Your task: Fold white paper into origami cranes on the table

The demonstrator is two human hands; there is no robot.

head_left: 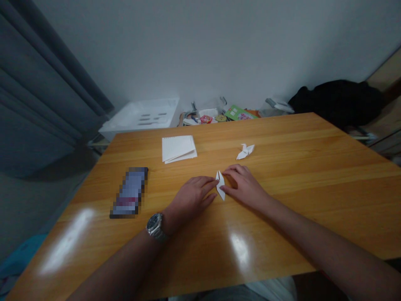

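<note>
A small piece of folded white paper lies on the wooden table in front of me, a narrow diamond with a slit at its far end. From the left, my left hand presses fingertips on its edge, with the thumb close by. A metal watch is on that wrist. Thumb and fingers of my right hand grip the paper's right side, bent around a small gap. Just beyond the right hand rests a finished white paper crane.
A phone with a blurred screen lies at left on the table. Lined paper sheets are stacked farther back. Behind the far edge are a white tray, a green booklet and a black cloth item.
</note>
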